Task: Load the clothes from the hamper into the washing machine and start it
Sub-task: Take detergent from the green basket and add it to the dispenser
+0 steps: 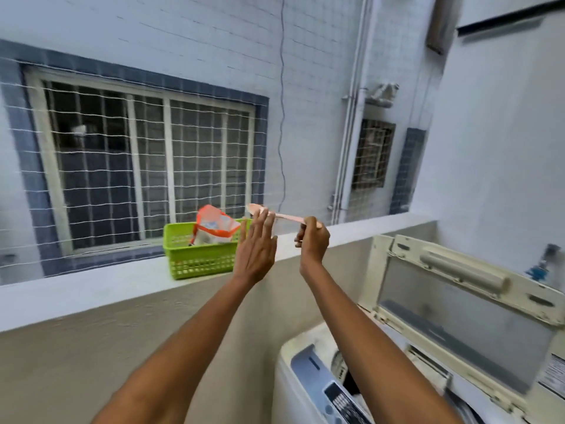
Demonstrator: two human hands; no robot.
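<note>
Washing machine [308,390] at lower right, top-loading, lid [467,316] raised and leaning back toward the wall; control panel [330,390] along the near edge, something dark just visible inside the tub opening, too blurred to tell what. Right hand [313,240] raised above the ledge, fingers curled tight round the handle of a pale pink spoon [286,216], bowl end pointing left. Left hand [256,249] just beside it, fingers straight and held together, palm turned toward the spoon, fingertips overlapping the bowl end; cannot tell whether touching. Behind the left hand, on the white ledge [91,286], a green perforated basket [195,258] holding an orange and white detergent bag [215,224], top open and tilted. Beyond the ledge, netting across the opening, then a tiled wall with a barred window [146,166] framed in blue tiles, a thin cable hanging down the wall, white pipes [348,133] further right
</note>
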